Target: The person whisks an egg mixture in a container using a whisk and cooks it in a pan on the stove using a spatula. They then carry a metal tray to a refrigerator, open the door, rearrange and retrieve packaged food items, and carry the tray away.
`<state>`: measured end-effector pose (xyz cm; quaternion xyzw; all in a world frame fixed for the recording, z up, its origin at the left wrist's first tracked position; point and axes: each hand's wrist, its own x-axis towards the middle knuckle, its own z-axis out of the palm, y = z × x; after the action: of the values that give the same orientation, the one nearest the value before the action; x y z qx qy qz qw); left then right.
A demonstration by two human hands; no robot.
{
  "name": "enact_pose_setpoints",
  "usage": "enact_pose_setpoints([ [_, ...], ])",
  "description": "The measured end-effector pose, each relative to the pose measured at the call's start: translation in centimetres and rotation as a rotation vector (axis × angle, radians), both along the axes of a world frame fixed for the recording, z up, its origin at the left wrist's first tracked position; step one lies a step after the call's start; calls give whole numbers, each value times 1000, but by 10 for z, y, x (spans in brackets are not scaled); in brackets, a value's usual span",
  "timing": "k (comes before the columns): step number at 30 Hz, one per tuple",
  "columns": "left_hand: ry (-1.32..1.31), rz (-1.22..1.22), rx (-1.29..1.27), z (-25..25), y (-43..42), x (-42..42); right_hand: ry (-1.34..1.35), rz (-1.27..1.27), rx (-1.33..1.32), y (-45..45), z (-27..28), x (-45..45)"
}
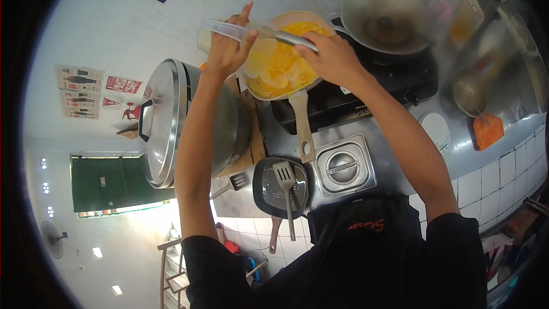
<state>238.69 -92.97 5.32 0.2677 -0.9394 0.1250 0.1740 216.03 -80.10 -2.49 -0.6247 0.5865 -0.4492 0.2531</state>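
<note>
My left hand [229, 48] grips a clear plastic container [224, 28], tipped beside a frying pan, with one finger stretched out. In my right hand [331, 57] is a whisk [294, 40], held by its grey handle. The wire end points to the container's mouth; whether it touches is unclear. Below both hands lies the light frying pan [301, 109], its beige handle toward my body. Yellow egg [280, 71], partly set and partly runny, covers its bottom. The pan sits on a black gas stove [366, 88].
A wok [383, 20] occupies the other burner. Left stands a large lidded metal pot [163, 123]. Nearer me are a square dark pan [266, 186], a slotted turner [286, 180] across it, and a lidded steel container [343, 166]. A ladle [470, 94] and orange cloth [489, 131] lie right.
</note>
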Motion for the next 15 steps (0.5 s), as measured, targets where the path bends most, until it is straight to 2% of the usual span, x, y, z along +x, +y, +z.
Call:
enact_pose_setpoints([
  [3,-47,-21,-52,5,-1,-3,82,222,28,6,-18,-2],
  [6,-39,-1,-28,5,0,-6,-116,120,13,14,-10,-5],
  [7,-22,11,2,6,1,-5,-141,-25,-16,11,-14,2],
  [10,-68,-42,-52,9,6,-12,-13,225,-81,18,-20,13],
  [11,-50,-36,-34,8,4,-12,-88,269,-71,22,-9,15],
  [14,-19,8,28,9,-4,-9,-13,181,-106,34,-17,36],
  [15,-11,34,47,12,-7,-8,295,155,-50,41,-21,37],
])
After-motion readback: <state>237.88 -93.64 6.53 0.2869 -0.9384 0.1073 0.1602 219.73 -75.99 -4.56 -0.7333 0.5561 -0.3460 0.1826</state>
